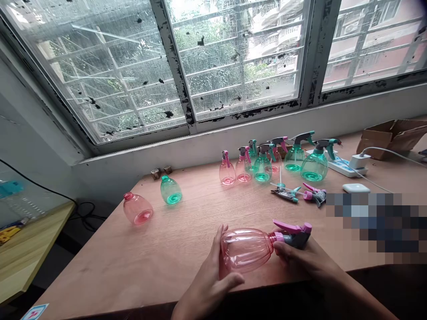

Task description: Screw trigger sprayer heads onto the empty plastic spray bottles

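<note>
Left hand (211,276) and right hand (298,255) are holding a pink spray bottle (247,251) sideways at the near side of the table (100,262).
The left hand is spreading around the base at the bottle's left end, its thumb standing apart from its fingers, while the right hand is clamping thumb and fingers at the pink collar of the sprayer head (298,238). Farther left, 1 open-necked pink bottle (138,210) and 1 open-necked green bottle (171,190) are standing; beyond the right hand, 2 loose sprayer heads (287,194) are lying, and 7 topped bottles (263,170) are standing along the far side.
</note>
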`<state>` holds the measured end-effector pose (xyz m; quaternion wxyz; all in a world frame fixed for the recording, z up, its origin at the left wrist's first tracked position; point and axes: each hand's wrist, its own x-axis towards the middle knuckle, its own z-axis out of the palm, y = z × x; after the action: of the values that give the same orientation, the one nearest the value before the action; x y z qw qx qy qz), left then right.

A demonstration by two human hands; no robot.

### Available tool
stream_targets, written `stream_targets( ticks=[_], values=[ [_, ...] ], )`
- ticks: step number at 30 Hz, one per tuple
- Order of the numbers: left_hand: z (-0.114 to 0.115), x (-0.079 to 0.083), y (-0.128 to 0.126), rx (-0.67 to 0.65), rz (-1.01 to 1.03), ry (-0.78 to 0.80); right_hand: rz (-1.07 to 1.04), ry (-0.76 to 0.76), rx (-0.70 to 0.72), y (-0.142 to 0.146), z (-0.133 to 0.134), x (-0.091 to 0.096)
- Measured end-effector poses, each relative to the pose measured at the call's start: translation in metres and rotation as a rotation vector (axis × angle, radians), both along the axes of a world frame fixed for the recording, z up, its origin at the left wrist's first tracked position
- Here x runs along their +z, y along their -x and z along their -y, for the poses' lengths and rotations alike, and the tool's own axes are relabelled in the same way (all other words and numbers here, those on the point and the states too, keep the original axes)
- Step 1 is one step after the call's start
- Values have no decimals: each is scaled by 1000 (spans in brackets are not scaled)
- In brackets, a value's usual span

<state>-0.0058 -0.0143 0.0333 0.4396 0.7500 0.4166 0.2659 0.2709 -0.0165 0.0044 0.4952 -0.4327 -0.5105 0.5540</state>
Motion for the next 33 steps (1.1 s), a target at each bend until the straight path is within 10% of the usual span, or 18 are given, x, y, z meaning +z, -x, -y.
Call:
stream_targets(
  ticks=[33],
  values=[
    [1, 1, -2, 31, -19, 22, 84, -47, 35, 0, -6, -5]
  ],
)
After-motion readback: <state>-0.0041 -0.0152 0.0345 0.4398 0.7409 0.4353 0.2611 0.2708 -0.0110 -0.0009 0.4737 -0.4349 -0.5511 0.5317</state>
